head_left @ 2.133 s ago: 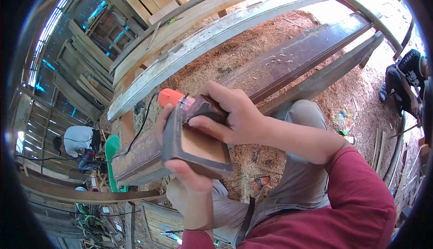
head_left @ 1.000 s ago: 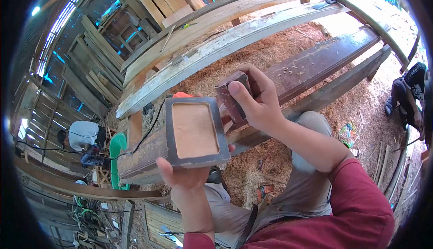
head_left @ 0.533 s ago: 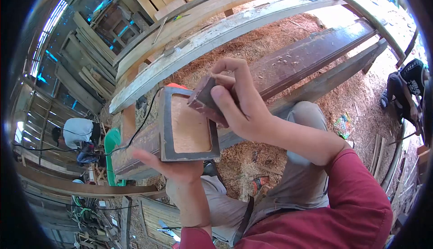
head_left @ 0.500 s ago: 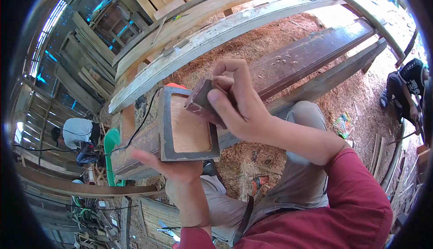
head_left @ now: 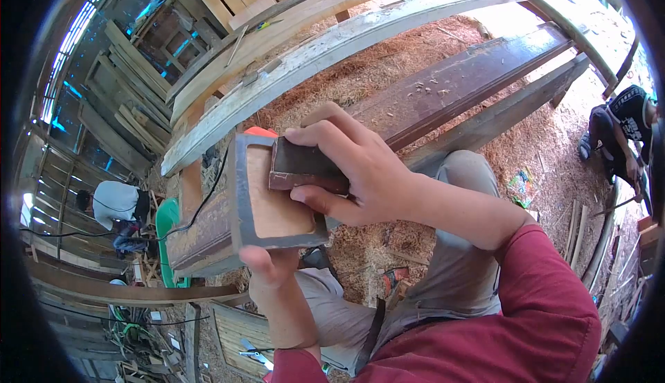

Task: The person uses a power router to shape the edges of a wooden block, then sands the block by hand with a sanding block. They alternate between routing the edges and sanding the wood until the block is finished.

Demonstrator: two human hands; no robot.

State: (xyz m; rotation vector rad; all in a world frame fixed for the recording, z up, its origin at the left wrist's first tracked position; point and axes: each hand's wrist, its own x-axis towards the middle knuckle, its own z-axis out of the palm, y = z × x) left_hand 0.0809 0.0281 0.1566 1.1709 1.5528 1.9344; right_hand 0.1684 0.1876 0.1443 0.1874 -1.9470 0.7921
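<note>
In my right hand (head_left: 346, 161) is a dark brown block (head_left: 305, 164) that looks like a sanding block, with a dark grey face and reddish edges. My thumb and fingers wrap round it, and it lies over the right side of a shallow wooden box (head_left: 242, 196). The box has a dark grey rim and a pale recessed wood panel. Along its near edge, my left hand (head_left: 273, 279) supports the box, with the thumb at the lower left corner. The other left fingers are hidden under the box.
A long reddish-brown plank (head_left: 450, 85) with shavings on top runs behind my hands. Beyond it lies a whitish beam (head_left: 332, 47). A green plastic chair (head_left: 166, 227) and a crouching person (head_left: 118, 206) are at left; another person (head_left: 620, 133) sits far right. Sawdust covers the floor.
My right hand has turned palm down and brought the block down over the box. My left fingers, stretched out before, have slipped under the box, which has tilted slightly.
</note>
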